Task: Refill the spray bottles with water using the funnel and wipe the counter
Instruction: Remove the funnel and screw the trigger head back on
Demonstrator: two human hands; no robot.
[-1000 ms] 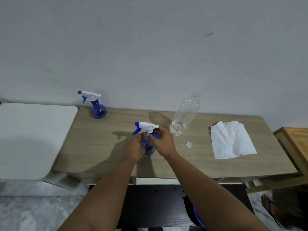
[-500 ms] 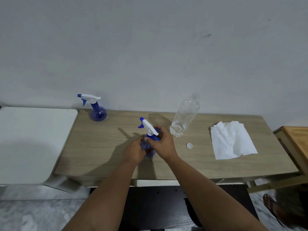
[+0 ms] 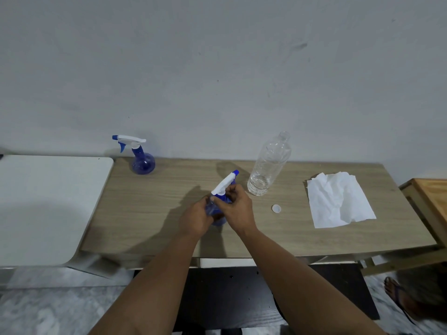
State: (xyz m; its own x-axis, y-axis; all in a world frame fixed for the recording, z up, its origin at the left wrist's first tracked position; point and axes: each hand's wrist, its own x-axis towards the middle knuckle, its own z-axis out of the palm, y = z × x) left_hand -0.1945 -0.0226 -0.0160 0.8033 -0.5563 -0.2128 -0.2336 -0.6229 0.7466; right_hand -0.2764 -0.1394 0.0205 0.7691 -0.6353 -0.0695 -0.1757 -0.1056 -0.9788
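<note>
A small blue spray bottle stands in the middle of the wooden counter (image 3: 150,213). My left hand (image 3: 196,217) grips its round body. My right hand (image 3: 238,209) pinches the collar under its white trigger head (image 3: 225,183), whose blue nozzle points away to the upper right. A second blue spray bottle (image 3: 142,160) with its head on stands at the back left. A clear plastic water bottle (image 3: 268,165) stands uncapped to the right, with a little water at its bottom. Its white cap (image 3: 276,208) lies beside it. A white paper towel (image 3: 338,199) lies farther right. No funnel is visible.
A white tabletop (image 3: 48,204) adjoins the counter on the left. A light wooden piece of furniture (image 3: 433,199) stands at the right edge. A grey wall rises right behind the counter. A foot in a sandal (image 3: 396,293) shows on the floor at lower right.
The trigger head of the held bottle has turned: its nozzle pointed left a second ago and now points away to the upper right. Both hands stay on the bottle.
</note>
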